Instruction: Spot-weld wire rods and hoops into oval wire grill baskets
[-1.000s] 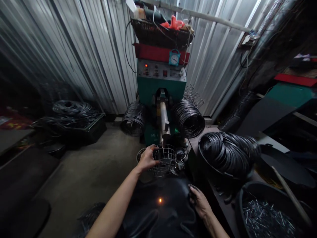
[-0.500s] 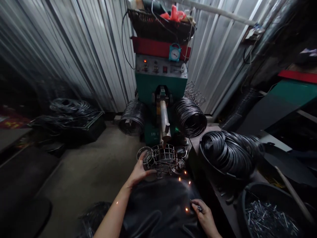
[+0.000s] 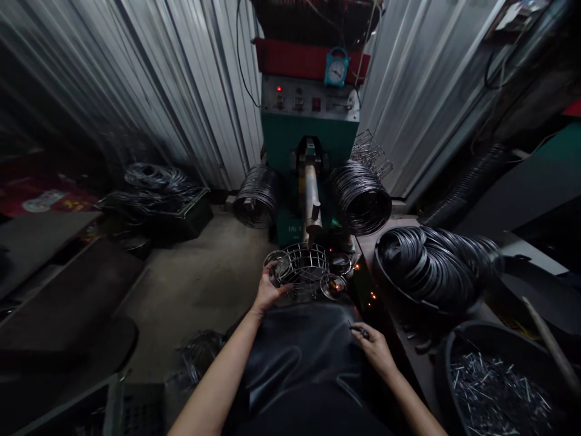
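Under the metal arm [image 3: 312, 197] of the green machine [image 3: 308, 133] is a round wire basket [image 3: 307, 260] with smaller wire rings around it. My left hand [image 3: 269, 292] grips the basket's left side, thumb toward its front. Lower right, over the dark apron [image 3: 304, 351], my right hand [image 3: 371, 342] is closed on small dark metal pieces, too small to make out exactly. Orange sparks show to the right of the basket.
Wire ring coils hang left [image 3: 256, 197] and right [image 3: 361, 200] of the machine. A tub heaped with rings [image 3: 431, 266] and a bucket of short metal pieces [image 3: 499, 387] stand at the right. A crate with wire [image 3: 177, 212] is at the left.
The view has shifted, so the machine sits higher and further right. My right hand has come up nearer the basket. The sparks have moved; my left hand still holds the basket.
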Demonstrator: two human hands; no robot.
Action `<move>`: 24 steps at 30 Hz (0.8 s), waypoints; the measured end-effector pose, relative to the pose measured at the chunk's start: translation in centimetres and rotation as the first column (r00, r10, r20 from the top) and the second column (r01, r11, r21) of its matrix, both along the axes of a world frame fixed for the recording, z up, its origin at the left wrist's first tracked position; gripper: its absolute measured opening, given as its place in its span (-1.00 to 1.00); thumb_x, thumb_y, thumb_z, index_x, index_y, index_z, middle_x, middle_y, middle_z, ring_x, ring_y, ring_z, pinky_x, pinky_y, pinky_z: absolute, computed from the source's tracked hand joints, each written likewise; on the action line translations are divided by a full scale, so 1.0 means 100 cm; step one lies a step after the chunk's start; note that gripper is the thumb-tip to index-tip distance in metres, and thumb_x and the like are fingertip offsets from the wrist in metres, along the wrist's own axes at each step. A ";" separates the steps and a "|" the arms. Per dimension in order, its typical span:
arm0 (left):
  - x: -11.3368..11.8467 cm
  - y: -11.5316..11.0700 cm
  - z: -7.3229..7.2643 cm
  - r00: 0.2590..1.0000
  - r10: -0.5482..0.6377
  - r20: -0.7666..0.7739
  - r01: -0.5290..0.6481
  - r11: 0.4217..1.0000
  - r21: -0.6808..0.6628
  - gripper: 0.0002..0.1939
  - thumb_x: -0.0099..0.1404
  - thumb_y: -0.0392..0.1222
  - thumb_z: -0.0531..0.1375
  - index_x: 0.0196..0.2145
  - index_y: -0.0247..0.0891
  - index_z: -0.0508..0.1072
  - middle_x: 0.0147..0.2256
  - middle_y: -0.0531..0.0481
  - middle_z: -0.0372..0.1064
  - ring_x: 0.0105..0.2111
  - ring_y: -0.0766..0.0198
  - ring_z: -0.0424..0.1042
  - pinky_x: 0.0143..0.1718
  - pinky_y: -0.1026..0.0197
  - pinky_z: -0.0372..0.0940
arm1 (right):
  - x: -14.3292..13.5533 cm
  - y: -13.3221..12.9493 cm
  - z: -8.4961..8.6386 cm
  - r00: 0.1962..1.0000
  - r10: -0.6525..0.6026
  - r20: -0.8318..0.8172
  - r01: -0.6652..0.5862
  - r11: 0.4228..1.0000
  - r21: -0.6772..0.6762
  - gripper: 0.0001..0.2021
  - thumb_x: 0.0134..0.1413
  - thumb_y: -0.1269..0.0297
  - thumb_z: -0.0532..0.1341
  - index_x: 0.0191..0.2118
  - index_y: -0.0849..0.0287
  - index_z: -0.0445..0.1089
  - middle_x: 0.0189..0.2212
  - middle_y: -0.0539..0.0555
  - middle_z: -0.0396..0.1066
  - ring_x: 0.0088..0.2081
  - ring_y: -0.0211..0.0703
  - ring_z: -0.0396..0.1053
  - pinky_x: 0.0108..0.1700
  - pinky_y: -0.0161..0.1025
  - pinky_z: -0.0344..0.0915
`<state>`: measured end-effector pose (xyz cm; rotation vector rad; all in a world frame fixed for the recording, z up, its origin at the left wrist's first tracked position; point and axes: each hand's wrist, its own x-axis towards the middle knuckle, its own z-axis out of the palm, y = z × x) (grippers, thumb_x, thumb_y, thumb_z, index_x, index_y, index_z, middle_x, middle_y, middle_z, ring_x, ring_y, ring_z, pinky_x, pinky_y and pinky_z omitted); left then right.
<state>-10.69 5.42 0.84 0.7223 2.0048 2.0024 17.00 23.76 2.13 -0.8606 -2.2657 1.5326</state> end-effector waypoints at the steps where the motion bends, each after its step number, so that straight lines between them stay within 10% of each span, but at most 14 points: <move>1: 0.004 -0.004 0.006 0.996 0.026 -0.083 -0.030 0.998 -0.053 -0.19 -0.13 -0.04 0.36 0.04 -0.24 0.12 0.08 -0.25 0.16 0.11 -0.04 0.23 0.13 -0.12 0.14 | -0.007 -0.001 0.016 0.999 0.054 -0.006 -0.054 0.998 0.014 -0.67 -0.08 0.00 0.21 -0.35 0.18 0.49 -0.42 0.09 0.51 -0.35 -0.09 0.44 -0.28 -0.22 0.34; 9: 0.056 -0.012 0.066 0.765 -0.234 -0.600 -0.100 0.877 -0.469 -0.27 -0.19 -0.26 0.31 0.01 -0.24 0.27 0.12 -0.26 0.04 0.16 -0.19 0.08 0.15 -0.21 0.06 | -0.096 -0.033 0.130 0.875 0.365 0.317 -0.467 0.810 0.356 -0.73 -0.21 0.48 0.27 -0.27 0.17 0.34 -0.43 -0.01 0.43 -0.39 -0.22 0.34 -0.39 -0.36 0.14; 17: 0.070 -0.005 0.079 0.751 -0.181 -0.635 -0.149 0.890 -0.431 -0.31 -0.17 -0.27 0.29 -0.01 -0.27 0.27 0.06 -0.27 0.07 0.11 -0.18 0.12 0.13 -0.20 0.09 | -0.116 -0.070 0.108 0.943 0.088 0.320 -0.274 0.750 0.602 -0.78 -0.03 0.43 0.18 -0.19 0.12 0.33 -0.32 0.06 0.51 -0.28 -0.13 0.44 -0.35 -0.35 0.13; 24: 0.067 -0.004 0.066 0.863 -0.196 -0.466 -0.050 0.884 -0.465 -0.34 -0.19 -0.31 0.28 -0.05 -0.27 0.29 0.04 -0.23 0.13 0.09 -0.10 0.17 0.12 -0.12 0.16 | -0.109 -0.049 0.103 0.861 0.430 0.273 -0.509 0.721 0.469 -0.75 0.00 0.51 0.16 -0.21 0.12 0.45 -0.22 0.07 0.51 -0.15 -0.16 0.44 -0.16 -0.33 0.26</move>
